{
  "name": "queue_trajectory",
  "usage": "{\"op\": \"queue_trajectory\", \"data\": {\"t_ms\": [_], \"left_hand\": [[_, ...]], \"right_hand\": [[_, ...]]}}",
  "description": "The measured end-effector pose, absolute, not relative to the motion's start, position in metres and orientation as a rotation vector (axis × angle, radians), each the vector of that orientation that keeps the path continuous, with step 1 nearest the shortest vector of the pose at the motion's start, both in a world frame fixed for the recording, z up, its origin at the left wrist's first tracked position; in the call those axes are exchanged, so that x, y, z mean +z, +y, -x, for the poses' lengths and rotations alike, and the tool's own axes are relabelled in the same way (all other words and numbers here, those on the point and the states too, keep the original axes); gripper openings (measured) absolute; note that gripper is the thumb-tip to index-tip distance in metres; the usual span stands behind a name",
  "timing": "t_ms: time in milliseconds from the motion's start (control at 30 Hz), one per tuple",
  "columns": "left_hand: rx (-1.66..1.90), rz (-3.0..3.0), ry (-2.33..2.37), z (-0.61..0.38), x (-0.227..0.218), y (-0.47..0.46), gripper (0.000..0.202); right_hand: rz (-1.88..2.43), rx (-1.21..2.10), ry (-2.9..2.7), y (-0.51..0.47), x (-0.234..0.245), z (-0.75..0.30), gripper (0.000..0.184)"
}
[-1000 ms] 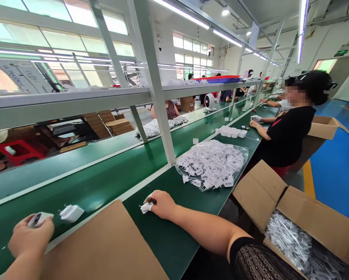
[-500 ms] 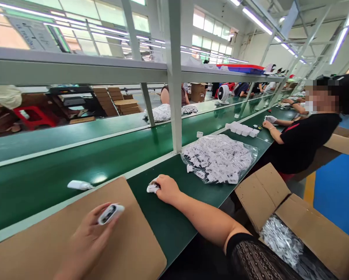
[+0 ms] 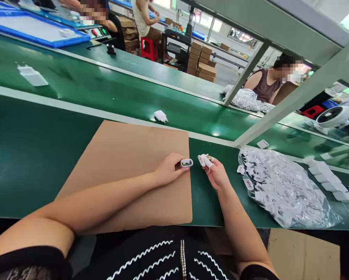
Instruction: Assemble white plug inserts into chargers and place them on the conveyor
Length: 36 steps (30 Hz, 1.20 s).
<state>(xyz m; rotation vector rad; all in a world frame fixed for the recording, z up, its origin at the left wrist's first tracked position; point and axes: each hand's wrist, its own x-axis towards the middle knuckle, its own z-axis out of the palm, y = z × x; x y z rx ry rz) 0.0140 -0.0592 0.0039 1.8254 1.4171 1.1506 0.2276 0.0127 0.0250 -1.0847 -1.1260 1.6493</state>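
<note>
Over the right edge of a flat cardboard sheet [image 3: 124, 163], my left hand [image 3: 167, 170] is closed round a white charger housing [image 3: 187, 163]. The housing's open end faces right, and dark parts with a yellow bit show inside. Just to the right, above the green bench, my right hand [image 3: 218, 175] pinches a small white plug end piece [image 3: 202, 160] with its fingertips. A narrow gap separates the two parts. The right fingers partly cover their piece, so I cannot tell whether it is one part or more.
A clear plastic bag heaped with white plug parts [image 3: 285, 190] lies to the right, beside a row of white housings [image 3: 327, 179]. White chargers [image 3: 160, 116] lie on the green belt [image 3: 192, 112] beyond. A slanting metal post [image 3: 279, 105] stands at the bench's far side.
My view has swung left and down. My two hands have come close together, the right one lifted from the bench with its white piece. The left still holds the housing.
</note>
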Motion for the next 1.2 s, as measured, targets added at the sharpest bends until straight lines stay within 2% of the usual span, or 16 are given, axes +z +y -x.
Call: {"op": "queue_trajectory", "data": {"t_ms": [100, 200, 367, 500, 633, 733, 900, 1200], "left_hand": [[1.158, -1.85, 1.373, -0.013, 0.005, -0.058, 0.023], [1.179, -1.851, 1.367, -0.012, 0.003, -0.056, 0.025], [1.195, -1.861, 1.353, -0.01, -0.001, -0.054, 0.026], [1.199, -1.848, 1.356, -0.009, -0.003, -0.054, 0.027], [1.212, -1.84, 1.349, -0.009, -0.005, -0.052, 0.025], [1.227, -1.851, 1.357, -0.009, -0.006, -0.051, 0.022], [1.251, -1.851, 1.313, -0.007, -0.008, -0.05, 0.023], [1.243, -1.819, 1.319, -0.006, -0.006, -0.051, 0.02]], "right_hand": [[1.105, 1.521, -1.268, 0.006, 0.027, -0.223, 0.038], [1.115, 1.415, -1.365, 0.004, 0.03, -0.223, 0.041], [1.129, 1.383, -1.561, 0.007, 0.048, -0.224, 0.033], [0.983, 1.361, -1.768, 0.007, 0.068, -0.216, 0.034], [0.975, 0.933, -2.124, 0.004, 0.077, -0.204, 0.018], [0.942, 0.635, -2.352, 0.004, 0.073, -0.197, 0.023], [0.919, 0.436, -2.583, 0.007, 0.064, -0.195, 0.034], [0.798, 0.323, -2.61, 0.007, 0.067, -0.197, 0.028]]}}
